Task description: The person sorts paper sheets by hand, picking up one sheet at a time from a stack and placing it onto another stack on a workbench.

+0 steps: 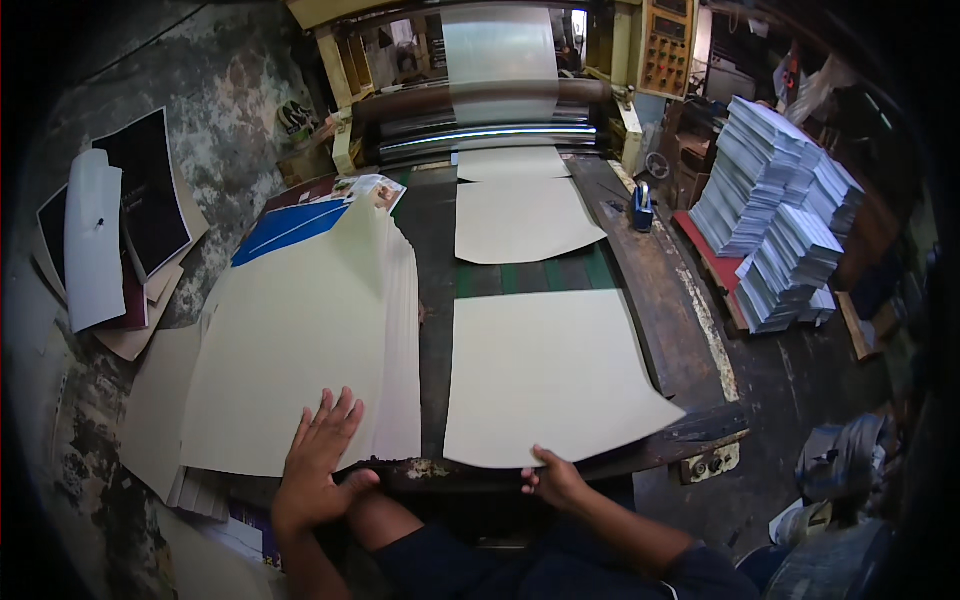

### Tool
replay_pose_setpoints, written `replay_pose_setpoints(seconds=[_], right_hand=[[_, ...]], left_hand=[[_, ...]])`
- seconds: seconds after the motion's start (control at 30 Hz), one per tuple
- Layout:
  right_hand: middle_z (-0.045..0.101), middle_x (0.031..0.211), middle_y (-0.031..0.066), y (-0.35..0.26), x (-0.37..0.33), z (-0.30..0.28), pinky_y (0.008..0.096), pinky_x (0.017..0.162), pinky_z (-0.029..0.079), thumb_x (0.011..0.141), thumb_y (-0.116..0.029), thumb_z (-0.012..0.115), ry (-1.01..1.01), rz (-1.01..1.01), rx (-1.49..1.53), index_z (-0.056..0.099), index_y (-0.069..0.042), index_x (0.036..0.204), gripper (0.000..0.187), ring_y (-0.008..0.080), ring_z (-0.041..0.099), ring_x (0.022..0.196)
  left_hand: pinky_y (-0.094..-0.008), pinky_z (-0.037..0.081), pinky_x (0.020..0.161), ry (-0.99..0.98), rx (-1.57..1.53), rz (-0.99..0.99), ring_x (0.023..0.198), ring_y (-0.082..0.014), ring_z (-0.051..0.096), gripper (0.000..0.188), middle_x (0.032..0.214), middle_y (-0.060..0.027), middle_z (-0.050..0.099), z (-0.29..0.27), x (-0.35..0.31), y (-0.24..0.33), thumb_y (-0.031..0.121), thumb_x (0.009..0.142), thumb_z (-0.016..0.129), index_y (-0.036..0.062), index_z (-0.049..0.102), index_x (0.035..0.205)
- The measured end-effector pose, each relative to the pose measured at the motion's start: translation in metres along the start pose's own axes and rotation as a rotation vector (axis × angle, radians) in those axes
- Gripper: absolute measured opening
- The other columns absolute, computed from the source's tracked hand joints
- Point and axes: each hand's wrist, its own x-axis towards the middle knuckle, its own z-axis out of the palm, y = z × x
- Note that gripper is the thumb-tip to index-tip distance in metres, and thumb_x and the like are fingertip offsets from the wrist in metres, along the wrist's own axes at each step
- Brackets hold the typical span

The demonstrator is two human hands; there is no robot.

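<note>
My left hand (318, 460) lies with fingers spread on the near edge of a tall stack of cream paper sheets (290, 340). At the near edge of a single cream sheet (545, 380), my right hand (556, 482) pinches the rim, thumb above and fingers curled below. This sheet rests on a dark feed table with green belts (530, 278), its right corner lifted a little. Farther up the table, another cream sheet (525, 220) lies ahead of it, overlapping one that reaches toward the rollers (485, 140).
Clear film (500, 60) hangs over the rollers. A blue-handled tool (642, 208) stands on the table's right ledge. Tall piles of white paper (760, 180) sit on a red board at right. A control panel (668, 50) is at the back; large sheets (95, 240) lean against the left wall.
</note>
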Motion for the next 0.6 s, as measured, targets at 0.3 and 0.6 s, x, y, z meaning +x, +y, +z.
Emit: replay_pose_setpoints(seconds=[0.3,0.6], right_hand=[[0.059,0.076,0.0096,-0.082,0.114,0.003,0.0384,0.069,0.053,0.098,-0.047,0.043,0.029,-0.132,0.02,0.051,-0.002,0.103,0.045,0.0152,0.051,0.06],[0.062,0.094,0.0134,-0.117,0.17,0.011,0.041,0.074,0.053,0.096,-0.049,0.044,0.121,-0.312,0.088,0.044,-0.005,0.12,0.05,0.0173,0.054,0.07]], left_hand=[[-0.0489,0.007,0.116,0.134,-0.46,-0.035,0.14,-0.0329,0.031,0.063,0.137,-0.012,0.053,-0.002,-0.002,-0.004,0.058,0.091,0.047,0.0078,0.058,0.128],[-0.0304,0.046,0.085,1.021,-1.201,-0.39,0.08,-0.0165,0.059,0.032,0.087,-0.0066,0.064,0.01,0.005,-0.009,0.026,0.096,0.053,-0.0053,0.061,0.094]])
